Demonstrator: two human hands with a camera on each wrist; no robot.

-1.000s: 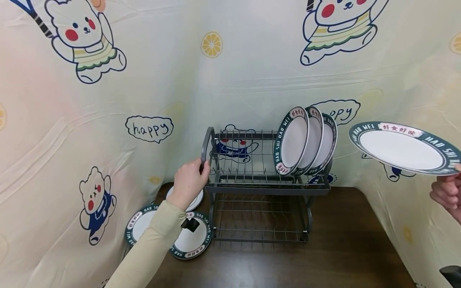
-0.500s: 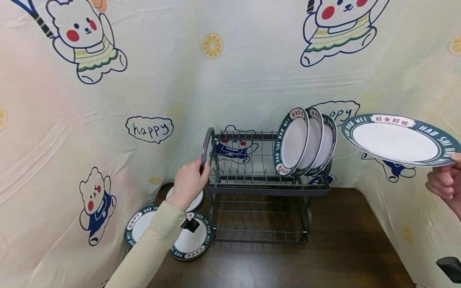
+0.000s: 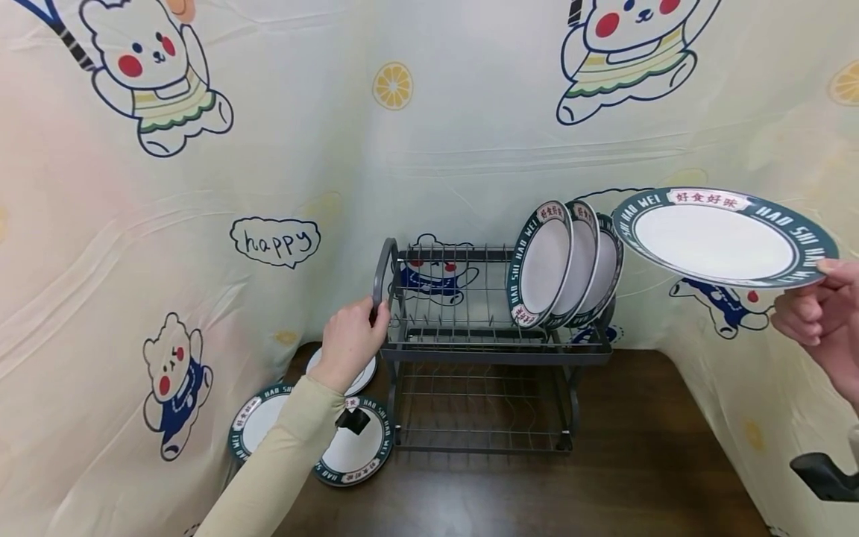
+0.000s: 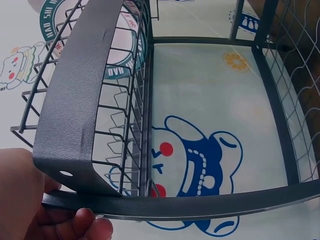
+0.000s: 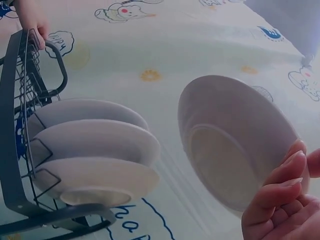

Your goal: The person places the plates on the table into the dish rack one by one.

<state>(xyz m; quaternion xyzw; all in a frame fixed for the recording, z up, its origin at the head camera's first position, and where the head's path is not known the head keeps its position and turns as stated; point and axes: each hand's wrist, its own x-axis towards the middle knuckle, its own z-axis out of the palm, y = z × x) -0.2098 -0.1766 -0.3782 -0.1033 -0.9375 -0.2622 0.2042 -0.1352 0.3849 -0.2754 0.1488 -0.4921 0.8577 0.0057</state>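
A two-tier dark grey dish rack (image 3: 496, 356) stands on the table, and my left hand (image 3: 352, 339) grips the handle at its left end. In the left wrist view the fingers (image 4: 75, 225) curl round the rack's frame. Off to the right, my right hand (image 3: 822, 313) pinches a white plate (image 3: 714, 240) with a green lettered rim by its right edge, tilted and apart from the rack. Its plain underside shows in the right wrist view. Several such plates, among them a front plate (image 3: 542, 261), stand upright at the right of the upper tier.
Left of the rack more plates lie on the brown wooden table (image 3: 470, 492), one plate (image 3: 356, 447) near the rack's foot, another plate (image 3: 262, 421) partly behind the left sleeve (image 3: 288, 447). A printed cloth (image 3: 456, 149) hangs behind and at both sides.
My right hand has moved left and upward with the plate, bringing it closer to the plates in the rack. My left hand keeps its hold on the rack.
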